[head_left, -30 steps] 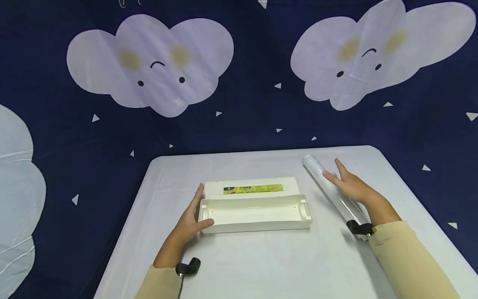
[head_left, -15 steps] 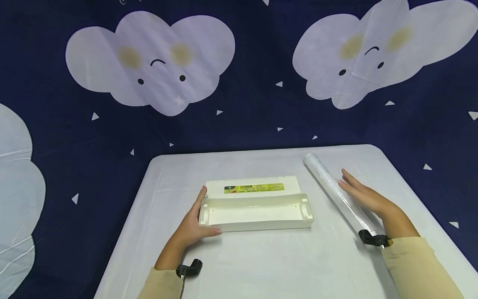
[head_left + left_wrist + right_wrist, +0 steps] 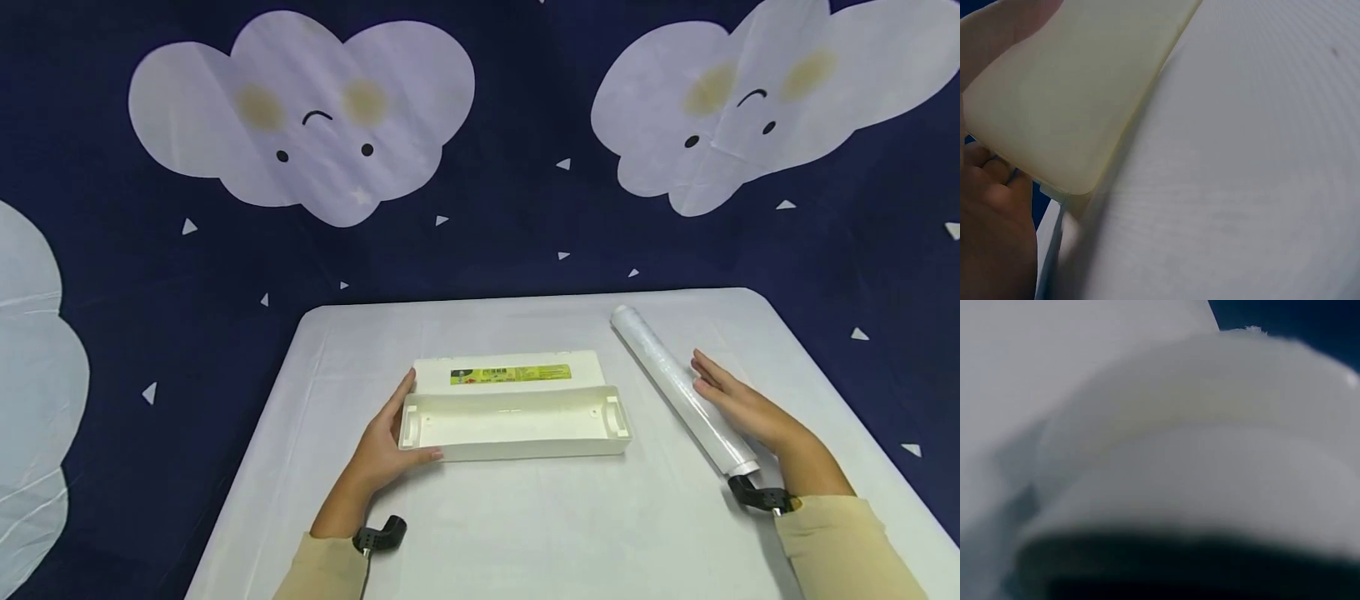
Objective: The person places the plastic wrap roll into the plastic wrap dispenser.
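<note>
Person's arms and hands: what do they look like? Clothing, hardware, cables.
Left grip and right grip are bare hands, no gloves. Long, plain beige sleeves: left sleeve, right sleeve. Each wrist wears a small black angled unit: left unit, right unit. A thin dark cable trails below the left one; none discernible on the right.

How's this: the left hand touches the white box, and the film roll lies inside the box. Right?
Not inside: the head view shows the film roll lying on the table, right of the white box. The left hand does touch the box.
</note>
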Motion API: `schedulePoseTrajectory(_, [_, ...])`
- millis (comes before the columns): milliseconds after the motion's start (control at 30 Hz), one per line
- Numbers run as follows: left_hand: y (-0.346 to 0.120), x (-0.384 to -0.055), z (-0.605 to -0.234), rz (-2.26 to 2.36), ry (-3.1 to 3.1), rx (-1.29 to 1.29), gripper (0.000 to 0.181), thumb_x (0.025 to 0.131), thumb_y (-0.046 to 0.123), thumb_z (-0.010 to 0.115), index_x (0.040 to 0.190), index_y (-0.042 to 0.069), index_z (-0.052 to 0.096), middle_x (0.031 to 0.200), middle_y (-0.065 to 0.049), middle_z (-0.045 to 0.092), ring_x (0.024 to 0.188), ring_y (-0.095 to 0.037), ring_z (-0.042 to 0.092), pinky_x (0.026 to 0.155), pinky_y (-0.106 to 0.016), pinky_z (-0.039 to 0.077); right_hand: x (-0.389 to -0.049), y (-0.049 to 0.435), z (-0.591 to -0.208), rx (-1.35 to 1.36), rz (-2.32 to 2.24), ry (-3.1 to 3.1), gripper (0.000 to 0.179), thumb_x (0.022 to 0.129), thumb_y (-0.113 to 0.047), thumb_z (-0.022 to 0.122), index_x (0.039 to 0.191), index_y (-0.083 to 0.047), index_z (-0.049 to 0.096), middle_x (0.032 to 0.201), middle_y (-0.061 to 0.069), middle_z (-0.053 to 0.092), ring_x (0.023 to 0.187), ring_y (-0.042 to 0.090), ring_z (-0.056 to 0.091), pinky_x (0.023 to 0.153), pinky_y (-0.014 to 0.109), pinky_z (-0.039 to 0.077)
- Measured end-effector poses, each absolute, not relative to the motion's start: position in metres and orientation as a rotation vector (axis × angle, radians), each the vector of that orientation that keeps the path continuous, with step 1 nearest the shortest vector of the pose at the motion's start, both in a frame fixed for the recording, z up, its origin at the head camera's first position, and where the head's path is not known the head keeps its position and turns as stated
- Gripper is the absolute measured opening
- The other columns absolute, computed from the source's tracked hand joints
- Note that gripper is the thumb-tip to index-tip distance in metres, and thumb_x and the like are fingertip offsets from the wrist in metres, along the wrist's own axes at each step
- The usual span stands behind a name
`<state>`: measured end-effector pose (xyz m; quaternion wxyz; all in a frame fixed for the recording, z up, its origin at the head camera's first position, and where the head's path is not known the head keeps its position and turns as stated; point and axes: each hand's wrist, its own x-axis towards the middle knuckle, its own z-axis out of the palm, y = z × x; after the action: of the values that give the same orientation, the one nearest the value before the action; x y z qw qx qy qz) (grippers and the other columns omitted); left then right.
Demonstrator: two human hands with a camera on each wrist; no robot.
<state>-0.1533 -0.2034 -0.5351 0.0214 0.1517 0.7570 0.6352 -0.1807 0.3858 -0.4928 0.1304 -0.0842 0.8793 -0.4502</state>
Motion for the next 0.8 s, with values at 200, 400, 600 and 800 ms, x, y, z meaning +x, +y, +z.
schedulePoseTrajectory(200, [-0.205,-0.154,-0.536,1.965,2.372,0.475,0.132,0.065,0.012,0.104,0.170,0.028,0.025,0.172,0.003,0.021,0.150,-0.026,0.035,0.111,-0.027,0.042,-0.177,0.384,-0.501,-0.295,-1.303,2.601,0.075,0.113,-0.029,0.050,0.169,-0.006,0.006,0.168,0.031,0.014,0.148,0.060,0.019,0.113,0.076,0.017])
schedulePoseTrajectory(400, [-0.205,-0.154,-0.539,1.949,2.441,0.491,0.131,0.064,0.011,0.104,0.169,0.021,0.028,0.170,0.002,0.029,0.155,-0.022,0.024,0.117,-0.022,0.029,-0.175,0.385,-0.508,-0.287,-1.254,2.637,0.076,0.113,-0.033,0.052,0.170,-0.008,0.008,0.168,0.030,0.016,0.148,0.059,0.021,0.116,0.073,0.017])
schedulePoseTrajectory(600, [-0.206,-0.154,-0.539,1.902,2.509,0.516,0.130,0.063,0.013,0.105,0.168,0.014,0.028,0.166,-0.003,0.037,0.156,-0.023,0.021,0.120,-0.022,0.023,-0.173,0.383,-0.510,-0.292,-1.212,2.673,0.080,0.111,-0.035,0.056,0.170,-0.007,0.009,0.169,0.026,0.017,0.150,0.056,0.020,0.124,0.046,0.013])
schedulePoseTrajectory(800, [-0.206,-0.153,-0.536,1.889,2.520,0.505,0.133,0.061,0.015,0.106,0.168,0.011,0.027,0.161,0.003,0.044,0.154,-0.018,0.026,0.120,-0.022,0.024,-0.171,0.378,-0.510,-0.258,-1.163,2.714,0.086,0.108,-0.039,0.061,0.170,-0.007,0.010,0.169,0.027,0.017,0.150,0.057,0.016,0.118,0.071,0.015])
